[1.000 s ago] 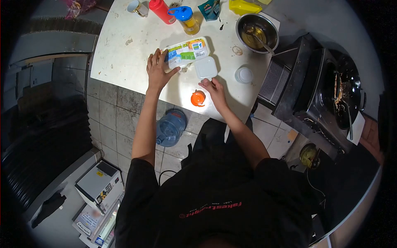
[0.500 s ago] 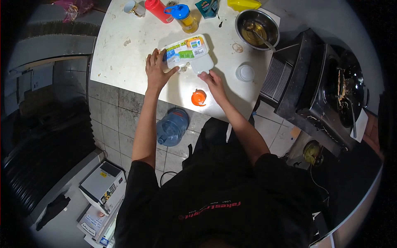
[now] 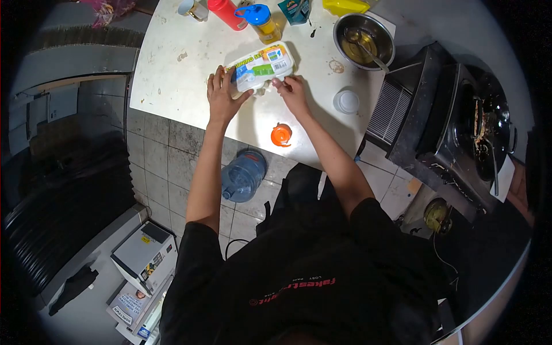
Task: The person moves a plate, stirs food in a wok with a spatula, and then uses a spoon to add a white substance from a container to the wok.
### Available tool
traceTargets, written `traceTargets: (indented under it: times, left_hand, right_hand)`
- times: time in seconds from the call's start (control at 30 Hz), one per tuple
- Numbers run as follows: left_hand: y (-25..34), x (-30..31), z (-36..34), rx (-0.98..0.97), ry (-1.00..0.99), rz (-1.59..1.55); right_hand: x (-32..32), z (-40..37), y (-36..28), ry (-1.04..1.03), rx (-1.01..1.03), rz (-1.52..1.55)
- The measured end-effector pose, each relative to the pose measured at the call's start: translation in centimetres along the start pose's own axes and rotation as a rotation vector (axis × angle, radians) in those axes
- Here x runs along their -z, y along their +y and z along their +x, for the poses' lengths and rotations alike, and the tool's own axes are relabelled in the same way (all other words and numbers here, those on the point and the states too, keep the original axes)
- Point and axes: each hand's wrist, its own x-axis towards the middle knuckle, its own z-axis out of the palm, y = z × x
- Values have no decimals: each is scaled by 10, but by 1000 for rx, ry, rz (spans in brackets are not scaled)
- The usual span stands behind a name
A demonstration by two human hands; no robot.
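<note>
A white seasoning set box [image 3: 261, 68] with a coloured label lies on the white table. My left hand [image 3: 223, 99] is wrapped round its left end, thumb at the near edge and fingers on the far side. My right hand [image 3: 294, 96] is at the near right corner of the box, fingers bent together against it. Nearer the table's front edge lies an orange cap [image 3: 281, 135]. A white round container [image 3: 347, 102] stands right of my right hand.
Behind the box stand a blue-lidded bottle [image 3: 263, 26], a red bottle [image 3: 227, 14] and a cup [image 3: 193, 10]. A metal bowl [image 3: 364, 41] with a ladle is at the back right, beside the stove [image 3: 454, 123]. A water jug [image 3: 244, 176] lies on the floor.
My right hand has moved up towards the box. The white flap that stuck out at the near right corner no longer shows. The whole view has shifted slightly.
</note>
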Motion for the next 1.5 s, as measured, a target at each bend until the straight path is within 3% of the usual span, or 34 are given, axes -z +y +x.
traceTargets:
  times: [0.13,0.17,0.23,0.27,0.3,0.37,0.5,0.57,0.7,1.03,1.17,1.23,1.3,1.37,1.43,1.5]
  left_hand:
    - [6,3,-1,-31,76,11]
    - [13,6,-3,-28,83,10]
    - [39,18,-13,146,251,-42]
    - [49,21,-21,223,262,-55]
    - [57,14,-29,346,256,-310]
    - [59,-19,-50,737,17,-914]
    - [77,-54,-43,940,139,-1186]
    - [69,-71,-35,1030,235,-1662]
    - [66,-71,-40,900,264,-1668]
    - [71,-69,-78,915,237,-1631]
    - [96,-43,-89,955,208,-1616]
    - [108,-31,-94,1074,232,-1565]
    - [113,-31,-100,1003,230,-1565]
    - [117,-32,-105,776,258,-1624]
    - [131,-12,-101,742,258,-1636]
    - [143,13,-98,502,126,-1546]
  right_hand:
    - [3,-6,-19,-24,-23,-40]
    - [3,-19,-25,74,55,-66]
    - [6,-41,-31,175,138,-95]
    - [13,-52,-31,147,59,-123]
    - [20,-66,-29,117,-24,-153]
    - [34,-95,-27,58,-57,-128]
    - [58,-132,-30,-72,-202,-91]
    - [70,-142,-48,-93,-242,-68]
    - [89,-147,-57,-127,-253,-49]
    - [94,-153,-82,-193,-245,-43]
    - [89,-156,-92,-227,-226,-50]
    - [88,-158,-96,-242,-236,-46]
    - [89,-158,-100,-260,-230,-62]
    - [91,-158,-109,-262,-199,-67]
    - [95,-156,-130,-257,-163,-71]
    - [105,-155,-163,-199,-8,-108]
